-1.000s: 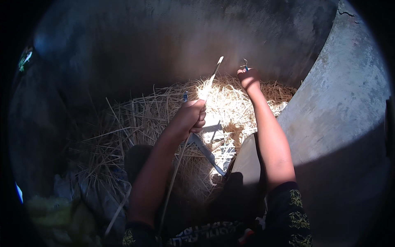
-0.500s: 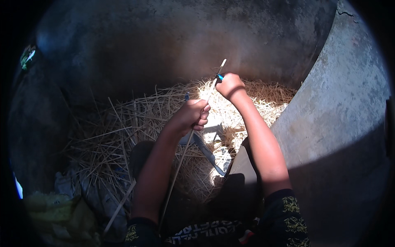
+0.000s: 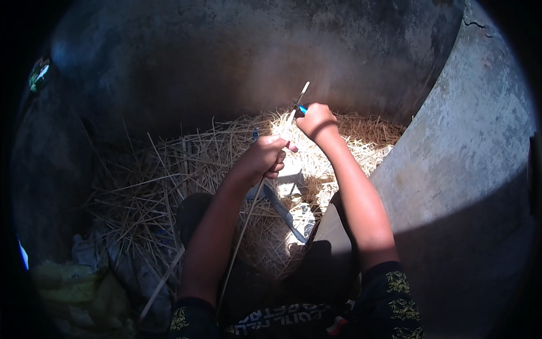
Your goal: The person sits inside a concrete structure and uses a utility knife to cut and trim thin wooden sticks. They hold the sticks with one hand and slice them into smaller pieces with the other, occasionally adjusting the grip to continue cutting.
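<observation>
A long, thin pale cane-like strip [image 3: 248, 212] runs from beside my left forearm up through my left hand [image 3: 265, 156]. That hand is closed round it, with the thumb stretched forward along it. Past the thumb the strip slants up to a pale tip. My right hand [image 3: 318, 122] grips a small blue-handled tool [image 3: 303, 109], whose dark head meets the strip a little below the tip. Most of the handle is hidden in my fist, and the head is too small to tell its kind.
Loose straw-like strips and shavings [image 3: 152, 186] cover the ground between and left of my legs. A grey flat strip [image 3: 285, 213] lies among them. Concrete walls curve round at the back [image 3: 226, 62] and right [image 3: 451, 147]. A yellowish sack [image 3: 79, 294] is at lower left.
My left thumb has stretched forward along the strip. The right hand has shifted slightly down, and more of the blue handle shows. The strip has barely moved.
</observation>
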